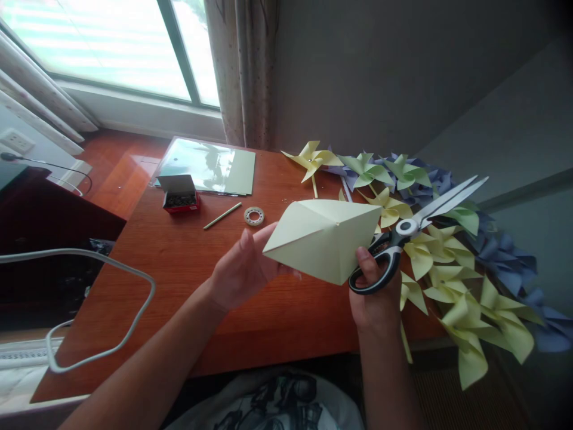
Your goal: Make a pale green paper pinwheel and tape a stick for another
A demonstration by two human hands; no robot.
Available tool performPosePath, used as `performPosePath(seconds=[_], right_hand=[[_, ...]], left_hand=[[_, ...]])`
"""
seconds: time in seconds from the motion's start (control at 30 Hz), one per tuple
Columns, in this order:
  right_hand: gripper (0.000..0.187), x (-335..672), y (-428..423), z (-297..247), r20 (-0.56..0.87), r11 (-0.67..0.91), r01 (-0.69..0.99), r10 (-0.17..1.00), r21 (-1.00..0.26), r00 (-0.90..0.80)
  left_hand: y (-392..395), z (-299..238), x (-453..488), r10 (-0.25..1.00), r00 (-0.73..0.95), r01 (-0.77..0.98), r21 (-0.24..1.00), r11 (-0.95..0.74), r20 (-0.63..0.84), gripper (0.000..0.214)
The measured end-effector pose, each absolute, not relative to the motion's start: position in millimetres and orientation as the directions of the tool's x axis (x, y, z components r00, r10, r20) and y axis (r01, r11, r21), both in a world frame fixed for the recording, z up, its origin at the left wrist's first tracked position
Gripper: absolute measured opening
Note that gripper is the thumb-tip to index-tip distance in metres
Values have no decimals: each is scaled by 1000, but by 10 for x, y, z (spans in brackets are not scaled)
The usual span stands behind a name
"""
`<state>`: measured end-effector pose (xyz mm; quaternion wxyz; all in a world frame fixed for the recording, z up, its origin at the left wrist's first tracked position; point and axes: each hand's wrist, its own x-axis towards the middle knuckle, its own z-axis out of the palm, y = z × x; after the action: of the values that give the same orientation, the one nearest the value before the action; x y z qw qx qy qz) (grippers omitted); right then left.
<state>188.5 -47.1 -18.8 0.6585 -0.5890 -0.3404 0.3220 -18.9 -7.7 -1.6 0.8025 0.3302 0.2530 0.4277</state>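
A pale yellow sheet of paper (313,239) with diagonal creases is held up over the table. My left hand (250,263) lies against its left side, thumb apart from the paper and fingers partly hidden beneath. My right hand (376,298) grips scissors (396,245) with black and white handles. Its thumb passes through a handle loop, close to the sheet's right corner. The blades point up and to the right, slightly apart, away from the paper. Whether the right fingers also pinch the sheet is hidden.
Yellow pinwheels (447,286), green pinwheels (364,169) and purple pinwheels (505,263) crowd the right side. A tape roll (254,216), a thin paper stick (222,215), a small red box (181,200) and a plastic-covered paper stack (242,173) lie further back. A white cable (150,292) loops over the left edge.
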Motion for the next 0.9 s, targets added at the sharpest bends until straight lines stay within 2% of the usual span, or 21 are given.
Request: performPosePath(seconds=[0.07, 0.13, 0.23, 0.4, 0.47, 0.57, 0.73, 0.83, 0.9], right_hand=[[29, 1825, -439, -202, 73, 122, -38, 787, -992, 612], [27, 1757, -431, -216, 85, 137, -29, 749, -990, 657], [28, 1657, -463, -240, 122, 115, 55, 734, -992, 669], [42, 1562, -507, -263, 61, -1, 96, 769, -995, 636], [40, 1549, -498, -256, 90, 9, 126, 751, -992, 654], [33, 1550, -500, -234, 112, 52, 112, 764, -992, 635], [30, 1647, -689, -201, 30, 60, -73, 932, -996, 361], [35, 1760, -892, -191, -110, -101, -51, 972, -994, 206], [45, 1836, -1023, -192, -151, -150, -22, 985, -988, 82]], left_hand=[[-104, -69, -133, 844, 537, -499, 809, 310, 7, 71], [-141, -104, -62, 825, 564, -395, 889, 232, 35, 62], [-199, -123, 43, 837, 546, -256, 945, 206, -35, 38], [-217, -128, 125, 915, 382, -304, 918, 254, -127, 28], [-193, -126, 113, 940, 310, -270, 935, 232, -144, 20], [-154, -121, 68, 964, 219, -202, 960, 196, -151, 21], [-105, -115, -27, 984, 102, -204, 965, 166, -148, 24], [-81, -100, -74, 989, 37, -284, 947, 149, -145, 23], [-72, -86, -93, 989, 15, -325, 934, 145, -148, 23]])
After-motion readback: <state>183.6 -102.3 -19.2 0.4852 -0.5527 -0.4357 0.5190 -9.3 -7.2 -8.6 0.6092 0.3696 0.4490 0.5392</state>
